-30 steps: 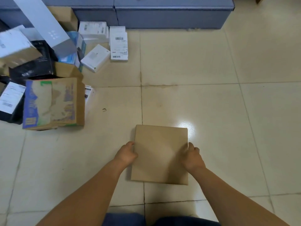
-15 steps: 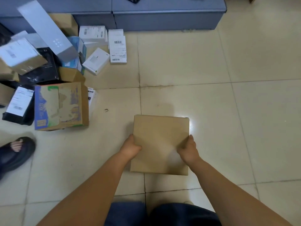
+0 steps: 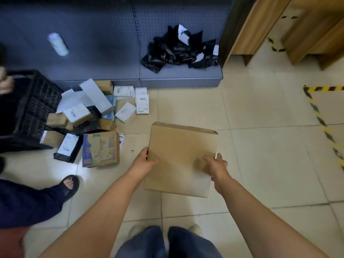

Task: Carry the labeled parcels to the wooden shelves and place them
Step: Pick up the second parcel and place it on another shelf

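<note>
A black crate (image 3: 35,108) stands far to the left of the grip, and what it holds cannot be made out because its inside is dark. In front of it a heap of labeled parcels (image 3: 89,116) lies on the tiled floor (image 3: 260,146): white cartons with barcode labels, brown boxes, a black mailer bag (image 3: 67,148) with a white label, and a torn printed carton (image 3: 101,148) nearest the left side of the grip. Beyond the grip, on the low ledge of a grey pegboard rack (image 3: 178,75), sits a pile of black mailer bags (image 3: 182,49). Up and to the right of the grip stand the wooden shelves (image 3: 260,25), with striped hazard tape (image 3: 320,116) on the floor to the right.

The flat brown cardboard parcel (image 3: 180,157) is held in the air above the floor, level and face up, in front of the person's legs. The left hand (image 3: 144,162) clamps its left edge, thumb on top and fingers underneath. The right hand (image 3: 216,165) clamps the right edge in the same way, thumb lying across the top face. Both forearms reach forward from the lower edge of the view, converging on the parcel. No label shows on its upper face.

Another person's sandalled foot (image 3: 69,185) stands on the floor to the lower left of the grip.
</note>
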Motion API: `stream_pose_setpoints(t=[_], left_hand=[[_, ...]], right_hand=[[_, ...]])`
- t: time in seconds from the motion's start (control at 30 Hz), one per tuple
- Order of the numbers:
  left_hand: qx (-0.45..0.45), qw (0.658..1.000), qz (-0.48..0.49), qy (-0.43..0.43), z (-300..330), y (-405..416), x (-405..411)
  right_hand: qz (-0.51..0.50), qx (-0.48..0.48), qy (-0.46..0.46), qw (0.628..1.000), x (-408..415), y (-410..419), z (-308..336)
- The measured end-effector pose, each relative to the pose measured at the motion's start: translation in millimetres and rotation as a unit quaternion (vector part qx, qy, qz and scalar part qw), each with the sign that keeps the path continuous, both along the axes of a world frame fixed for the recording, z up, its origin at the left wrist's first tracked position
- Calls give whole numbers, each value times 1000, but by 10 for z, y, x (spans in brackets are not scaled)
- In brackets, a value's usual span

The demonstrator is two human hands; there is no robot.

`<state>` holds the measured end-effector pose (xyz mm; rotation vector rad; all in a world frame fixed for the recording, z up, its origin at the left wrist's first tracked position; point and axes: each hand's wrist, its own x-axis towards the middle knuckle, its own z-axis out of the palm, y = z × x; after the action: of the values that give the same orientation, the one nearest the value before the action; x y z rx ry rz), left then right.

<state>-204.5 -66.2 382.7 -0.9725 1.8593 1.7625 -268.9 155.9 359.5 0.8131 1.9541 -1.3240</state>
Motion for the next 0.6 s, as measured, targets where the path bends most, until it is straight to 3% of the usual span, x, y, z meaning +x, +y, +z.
stream_pose_setpoints(t=[0.33, 0.6], left_hand=[[-56, 997, -34, 34, 1947, 211, -133], [-53, 994, -49, 85, 2755, 682, -145]], right_hand=[[-45, -67, 49, 995, -19, 450, 2116], [-73, -102, 86, 988, -39, 960, 2904]])
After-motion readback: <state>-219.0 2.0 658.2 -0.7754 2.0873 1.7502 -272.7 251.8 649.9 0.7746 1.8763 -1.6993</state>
